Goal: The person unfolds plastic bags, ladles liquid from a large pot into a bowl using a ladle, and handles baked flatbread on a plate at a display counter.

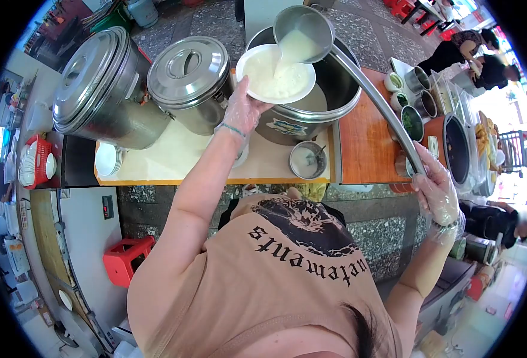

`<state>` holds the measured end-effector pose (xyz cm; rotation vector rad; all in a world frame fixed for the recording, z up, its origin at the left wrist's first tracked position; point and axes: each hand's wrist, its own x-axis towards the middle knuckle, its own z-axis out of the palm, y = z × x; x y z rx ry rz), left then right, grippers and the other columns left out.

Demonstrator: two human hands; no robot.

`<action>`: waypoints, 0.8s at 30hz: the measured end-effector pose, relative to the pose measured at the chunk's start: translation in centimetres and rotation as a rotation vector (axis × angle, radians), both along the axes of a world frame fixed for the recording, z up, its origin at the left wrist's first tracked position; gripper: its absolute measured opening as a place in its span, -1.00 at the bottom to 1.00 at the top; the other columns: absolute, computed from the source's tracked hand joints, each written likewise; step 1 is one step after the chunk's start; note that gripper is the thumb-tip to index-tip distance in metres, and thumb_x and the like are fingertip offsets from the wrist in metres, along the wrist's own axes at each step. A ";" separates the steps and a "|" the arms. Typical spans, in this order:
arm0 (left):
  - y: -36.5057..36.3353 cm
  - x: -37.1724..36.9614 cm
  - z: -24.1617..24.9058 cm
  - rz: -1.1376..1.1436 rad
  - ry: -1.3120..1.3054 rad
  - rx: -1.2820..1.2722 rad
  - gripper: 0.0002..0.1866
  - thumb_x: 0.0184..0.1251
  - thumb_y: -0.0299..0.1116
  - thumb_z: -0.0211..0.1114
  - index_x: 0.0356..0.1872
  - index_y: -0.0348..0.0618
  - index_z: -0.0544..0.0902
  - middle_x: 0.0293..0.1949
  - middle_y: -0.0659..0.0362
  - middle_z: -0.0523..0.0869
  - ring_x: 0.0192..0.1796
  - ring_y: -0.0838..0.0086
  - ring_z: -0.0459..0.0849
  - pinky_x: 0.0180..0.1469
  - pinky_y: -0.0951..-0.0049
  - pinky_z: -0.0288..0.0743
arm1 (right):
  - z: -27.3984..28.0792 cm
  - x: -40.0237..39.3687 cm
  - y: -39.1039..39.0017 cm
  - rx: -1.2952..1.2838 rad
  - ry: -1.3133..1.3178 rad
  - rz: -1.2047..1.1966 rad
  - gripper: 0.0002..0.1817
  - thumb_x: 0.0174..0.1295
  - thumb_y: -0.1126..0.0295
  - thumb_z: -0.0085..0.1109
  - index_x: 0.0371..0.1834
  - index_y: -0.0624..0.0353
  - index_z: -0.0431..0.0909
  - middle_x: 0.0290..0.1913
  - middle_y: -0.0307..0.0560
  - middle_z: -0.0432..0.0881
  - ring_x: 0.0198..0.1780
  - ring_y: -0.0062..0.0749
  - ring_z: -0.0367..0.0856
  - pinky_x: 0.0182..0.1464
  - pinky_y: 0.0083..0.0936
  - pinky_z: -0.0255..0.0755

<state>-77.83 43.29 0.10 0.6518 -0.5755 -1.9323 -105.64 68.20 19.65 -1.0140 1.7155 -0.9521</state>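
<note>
My left hand (pixel 244 111), in a clear plastic glove, grips a white bowl (pixel 253 89) by its near-left rim. Pale, milky liquid fills much of the bowl. In my right hand (pixel 435 190), also gloved, is the end of the long handle of a metal ladle (pixel 389 101). The ladle's cup tilts over the bowl, and whitish liquid runs from it into the bowl. Both are above the left side of a large open steel pot (pixel 335 113), which has more pale liquid inside. A small metal pot (pixel 307 161) with a utensil in it stands in front.
Two lidded steel pots (pixel 189 71) (pixel 99 89) stand at left, near a stack of white dishes (pixel 108 160). Containers of chopped greens (pixel 412 122) line the right. A red stool (pixel 126 259) is at lower left. Other people (pixel 454 51) are at the far right.
</note>
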 end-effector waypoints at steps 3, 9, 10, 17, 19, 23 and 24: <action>-0.3 0.0 -0.3 -0.015 0.015 -0.001 -0.41 0.48 -0.07 -0.12 0.37 -0.25 0.14 0.32 -0.07 0.32 0.30 0.11 0.42 0.27 0.08 0.45 | -0.1 0.2 0.1 -0.020 -0.005 0.003 -0.35 0.18 0.44 0.20 0.38 0.15 0.28 -0.48 -0.39 0.45 -0.68 -0.88 0.18 -0.65 -0.89 0.04; -1.0 0.1 -0.6 -0.040 0.030 0.021 -0.42 0.50 -0.08 -0.16 0.37 -0.27 0.13 0.32 -0.07 0.32 0.31 0.11 0.41 0.30 0.06 0.41 | -0.1 0.8 0.3 -0.060 0.023 -0.027 -0.36 0.17 0.48 0.19 0.38 0.17 0.28 -0.45 -0.37 0.46 -0.68 -0.87 0.17 -0.65 -0.88 0.04; -1.1 0.1 -0.5 -0.038 0.038 0.043 -0.43 0.51 -0.10 -0.17 0.36 -0.30 0.13 0.31 -0.08 0.33 0.31 0.13 0.41 0.33 0.06 0.38 | -0.1 0.9 0.3 -0.073 0.031 -0.042 -0.36 0.17 0.51 0.17 0.38 0.18 0.28 -0.44 -0.36 0.47 -0.68 -0.87 0.17 -0.65 -0.88 0.04; -1.5 0.5 -0.3 -0.056 0.010 0.016 -0.42 0.51 -0.07 -0.17 0.36 -0.29 0.13 0.30 -0.07 0.34 0.31 0.14 0.42 0.33 0.05 0.37 | 0.0 2.2 0.5 -0.153 -0.108 -0.095 -0.41 0.17 0.54 0.05 0.34 0.33 0.28 -0.37 -0.25 0.50 -0.62 -0.81 0.23 -0.60 -0.89 0.10; -1.9 0.8 -0.4 -0.075 -0.002 0.016 -0.42 0.51 -0.06 -0.16 0.36 -0.27 0.15 0.30 -0.05 0.35 0.31 0.14 0.41 0.32 0.06 0.37 | -1.1 2.8 0.1 -0.323 -0.248 -0.181 -0.41 0.19 0.45 0.07 0.33 0.41 0.27 -0.26 -0.18 0.51 -0.51 -0.76 0.29 -0.56 -0.87 0.14; -2.4 1.3 -0.1 -0.091 -0.011 0.004 -0.41 0.50 -0.03 -0.14 0.35 -0.25 0.17 0.30 -0.05 0.36 0.30 0.14 0.42 0.32 0.05 0.36 | -2.6 2.0 0.3 -0.341 -0.266 -0.137 -0.38 0.19 0.40 0.08 0.33 0.44 0.25 -0.17 -0.14 0.50 -0.43 -0.71 0.31 -0.53 -0.84 0.14; -2.4 1.5 0.0 -0.102 -0.017 -0.005 -0.41 0.49 -0.03 -0.13 0.35 -0.25 0.17 0.29 -0.05 0.36 0.30 0.15 0.42 0.32 0.05 0.36 | -2.8 2.0 0.3 -0.309 -0.224 -0.140 -0.38 0.20 0.40 0.08 0.34 0.42 0.25 -0.22 -0.16 0.51 -0.49 -0.73 0.28 -0.56 -0.85 0.10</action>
